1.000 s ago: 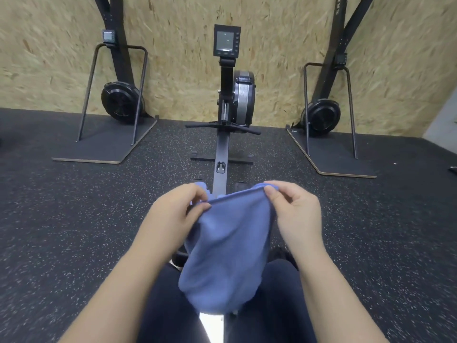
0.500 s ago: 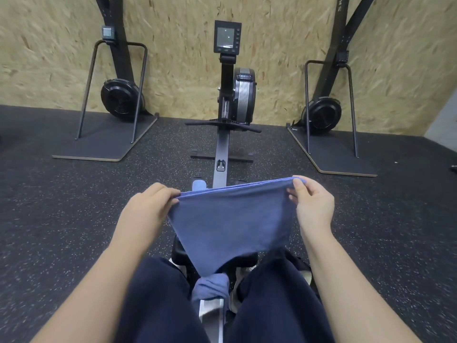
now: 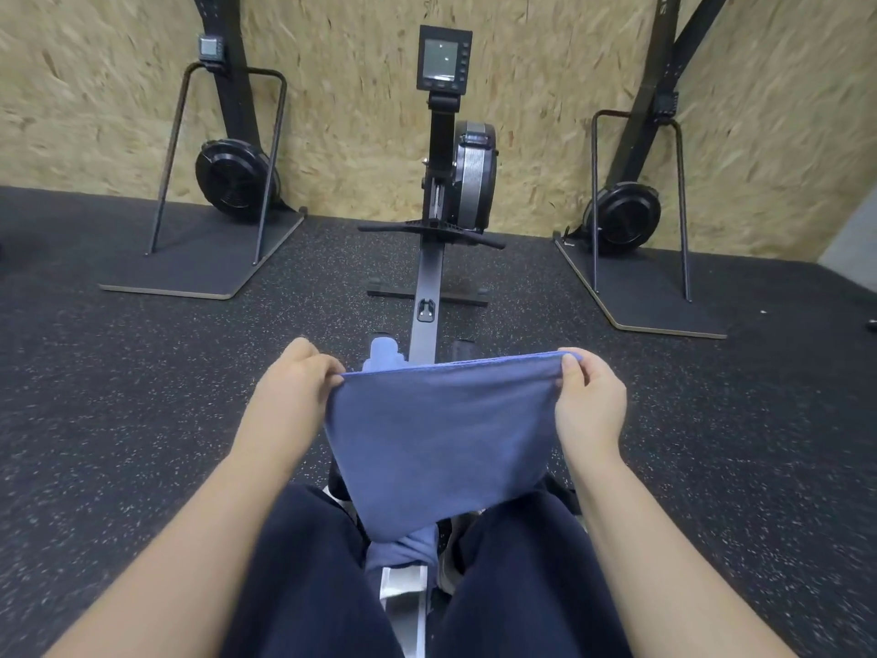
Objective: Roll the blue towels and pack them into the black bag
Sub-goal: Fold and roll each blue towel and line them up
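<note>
I sit on the rowing machine [image 3: 429,296]. The blue towel [image 3: 441,439] hangs spread over my lap. My left hand [image 3: 296,384] and right hand [image 3: 591,396] each pinch 1 top corner. I think rolling comes next. I see no black bag.

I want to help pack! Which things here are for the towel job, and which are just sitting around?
For the job:
blue towel, held by left hand and right hand
another blue towel

Just sitting around:
rowing machine
two black fan machines
</note>
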`<state>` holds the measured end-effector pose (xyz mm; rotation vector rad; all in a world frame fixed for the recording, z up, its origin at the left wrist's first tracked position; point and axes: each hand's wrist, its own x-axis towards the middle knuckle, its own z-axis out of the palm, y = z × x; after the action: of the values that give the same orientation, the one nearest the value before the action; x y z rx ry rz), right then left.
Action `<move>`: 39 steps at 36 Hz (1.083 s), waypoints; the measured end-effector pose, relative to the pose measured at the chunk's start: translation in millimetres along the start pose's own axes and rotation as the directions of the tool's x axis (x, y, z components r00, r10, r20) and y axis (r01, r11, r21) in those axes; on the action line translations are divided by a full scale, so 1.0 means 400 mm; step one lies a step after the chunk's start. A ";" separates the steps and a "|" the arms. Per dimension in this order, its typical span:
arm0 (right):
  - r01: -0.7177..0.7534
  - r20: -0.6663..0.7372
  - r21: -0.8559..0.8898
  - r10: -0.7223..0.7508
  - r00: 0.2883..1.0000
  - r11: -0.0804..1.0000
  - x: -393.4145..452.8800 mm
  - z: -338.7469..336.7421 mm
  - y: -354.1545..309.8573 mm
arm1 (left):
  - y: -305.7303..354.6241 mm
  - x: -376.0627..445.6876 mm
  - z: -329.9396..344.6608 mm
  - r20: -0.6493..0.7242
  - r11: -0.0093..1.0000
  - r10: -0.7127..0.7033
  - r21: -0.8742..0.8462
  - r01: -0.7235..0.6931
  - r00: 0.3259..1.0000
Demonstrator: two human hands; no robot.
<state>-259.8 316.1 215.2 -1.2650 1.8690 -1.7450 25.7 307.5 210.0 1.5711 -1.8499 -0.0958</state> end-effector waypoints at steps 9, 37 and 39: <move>-0.044 -0.006 -0.070 0.044 0.999 0.997 -0.009 -0.006 0.027 | -0.007 -0.008 0.010 -0.041 0.999 0.025 -0.041 -0.026 0.999; -0.067 0.424 0.066 0.033 0.905 0.996 -0.160 -0.033 -0.119 | 0.211 -0.083 -0.038 0.190 0.713 0.085 -0.697 0.074 0.978; -0.030 0.450 0.077 -0.008 0.893 0.997 -0.172 -0.039 -0.148 | 0.220 -0.086 -0.042 0.218 0.728 0.117 -0.683 0.066 0.969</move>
<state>-208.2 384.3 248.9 -1.4704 1.5167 -1.3530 -38.5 367.5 248.8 1.0236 -1.7148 -0.9059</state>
